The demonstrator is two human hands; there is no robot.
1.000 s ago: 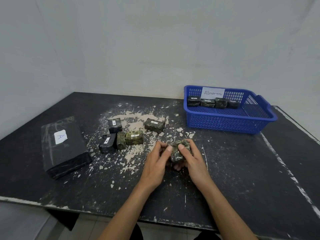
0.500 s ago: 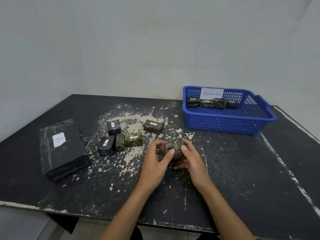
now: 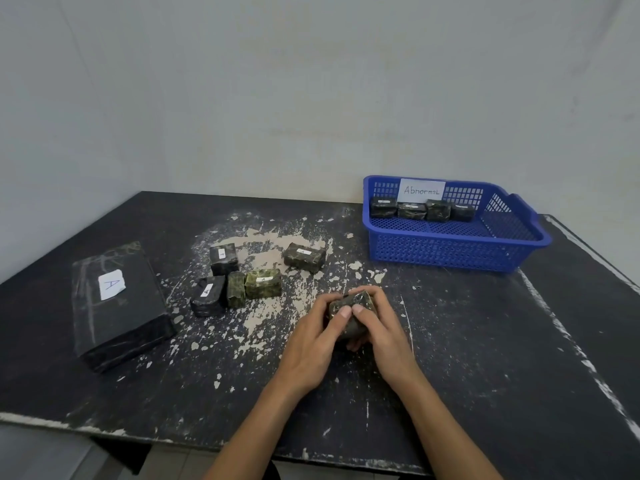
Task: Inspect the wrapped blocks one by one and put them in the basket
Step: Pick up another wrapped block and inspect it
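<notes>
A dark wrapped block (image 3: 350, 304) is held just above the table's middle, gripped from both sides by my left hand (image 3: 311, 344) and my right hand (image 3: 382, 336), thumbs pressed on its near face. Much of it is hidden by my fingers. Several more wrapped blocks lie to the left: one (image 3: 304, 257) alone, a greenish one (image 3: 263, 283), a narrow one (image 3: 236, 289) and two black ones (image 3: 223, 258) (image 3: 207, 295). The blue basket (image 3: 450, 251) labelled "Abnormal" stands at the back right with several blocks (image 3: 412, 209) along its far wall.
A large black wrapped slab (image 3: 117, 303) marked "A" lies at the table's left. The black table (image 3: 485, 358) has worn, flaking paint; its front edge runs just below my forearms. A grey wall rises behind.
Both hands have turned the block between them and closed more tightly around it, thumbs now meeting on its near face. The other blocks and basket have not moved.
</notes>
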